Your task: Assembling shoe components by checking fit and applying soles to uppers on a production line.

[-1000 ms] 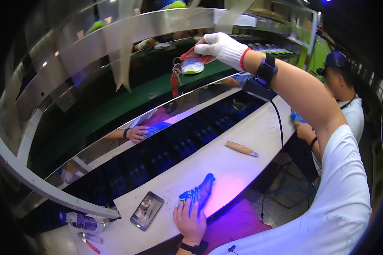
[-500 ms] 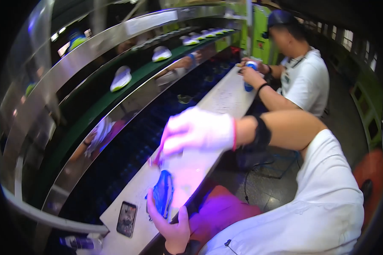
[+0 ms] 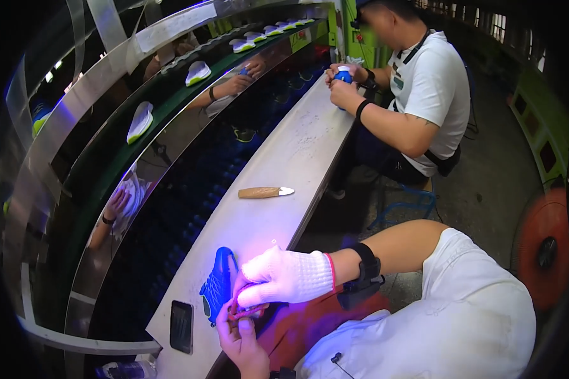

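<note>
A white knit glove with a red cuff covers my right hand [image 3: 287, 275]; its fingers are closed on a small dark red, strip-like piece [image 3: 246, 309] whose exact kind I cannot make out. From below, my bare left hand [image 3: 243, 344] pinches the same piece, its fingertips meeting the gloved ones. Just left of both hands, a blue shoe [image 3: 219, 284] with textured sides rests on the bench, its toe pointing away from me. Farther up the bench lies a knife [image 3: 265, 192] with a brown wrapped handle and a short pale blade.
A phone [image 3: 181, 326] lies on the narrow white bench [image 3: 297, 151], near a plastic bottle [image 3: 126, 369]. Beyond a dark trough, several pale soles sit on a green conveyor [image 3: 164, 129]. At far right, a co-worker [image 3: 423, 82] holds a blue shoe. A red fan [image 3: 545, 252] stands right.
My left hand has let go of the blue shoe, which now rests on the bench. My gloved right hand has come down and nearer, meeting the left at the red piece. The knife has come into view.
</note>
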`<state>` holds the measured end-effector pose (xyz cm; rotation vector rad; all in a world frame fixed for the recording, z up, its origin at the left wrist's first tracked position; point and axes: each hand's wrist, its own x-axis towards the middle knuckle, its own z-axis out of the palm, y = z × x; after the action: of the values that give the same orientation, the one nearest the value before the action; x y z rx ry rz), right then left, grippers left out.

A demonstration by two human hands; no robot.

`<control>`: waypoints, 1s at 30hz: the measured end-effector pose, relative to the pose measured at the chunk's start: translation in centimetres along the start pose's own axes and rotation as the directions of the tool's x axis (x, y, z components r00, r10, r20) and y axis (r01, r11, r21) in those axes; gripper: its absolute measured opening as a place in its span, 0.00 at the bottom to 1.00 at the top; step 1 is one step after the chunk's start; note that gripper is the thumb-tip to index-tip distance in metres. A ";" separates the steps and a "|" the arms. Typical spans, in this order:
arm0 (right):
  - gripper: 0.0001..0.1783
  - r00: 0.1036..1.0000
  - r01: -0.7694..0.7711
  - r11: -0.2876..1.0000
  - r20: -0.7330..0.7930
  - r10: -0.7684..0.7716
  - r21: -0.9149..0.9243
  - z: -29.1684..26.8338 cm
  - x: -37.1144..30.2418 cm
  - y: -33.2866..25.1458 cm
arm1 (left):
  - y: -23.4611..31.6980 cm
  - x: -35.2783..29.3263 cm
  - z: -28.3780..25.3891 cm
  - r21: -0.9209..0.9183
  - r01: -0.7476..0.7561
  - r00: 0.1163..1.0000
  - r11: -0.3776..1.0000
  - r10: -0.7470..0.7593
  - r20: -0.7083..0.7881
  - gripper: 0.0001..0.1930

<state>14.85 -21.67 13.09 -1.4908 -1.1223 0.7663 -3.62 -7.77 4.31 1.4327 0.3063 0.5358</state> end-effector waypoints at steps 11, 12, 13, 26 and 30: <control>0.15 0.967 0.250 0.816 0.101 -0.232 -0.521 2.7 3.2 7.2 | 4.5 -1.9 -6.6 -0.367 0.027 0.807 0.930 -0.237 -0.541 0.14; 0.16 0.899 0.352 0.700 0.017 -0.437 -0.621 1.9 4.1 10.2 | 3.9 -1.9 -8.1 -0.372 0.021 0.800 0.928 -0.238 -0.550 0.14; 0.17 0.966 0.016 0.960 -0.242 -0.087 -0.280 0.6 4.5 8.9 | 2.8 -2.5 -10.7 -0.446 0.005 0.789 0.895 -0.278 -0.549 0.14; 0.13 0.817 -0.284 0.914 -0.572 0.071 -0.291 -2.0 8.2 15.8 | -1.8 -3.4 -22.5 -0.178 0.054 0.398 0.983 -0.185 -0.899 0.14; 0.10 0.854 -0.237 0.916 -0.519 0.038 -0.323 -2.0 7.9 16.0 | -1.6 -1.7 -20.1 0.049 0.185 0.326 0.982 -0.014 -0.945 0.16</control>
<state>23.36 -14.84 -1.15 -1.9740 -0.7832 0.2181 -14.98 8.38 -0.04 1.0526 1.4246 1.2650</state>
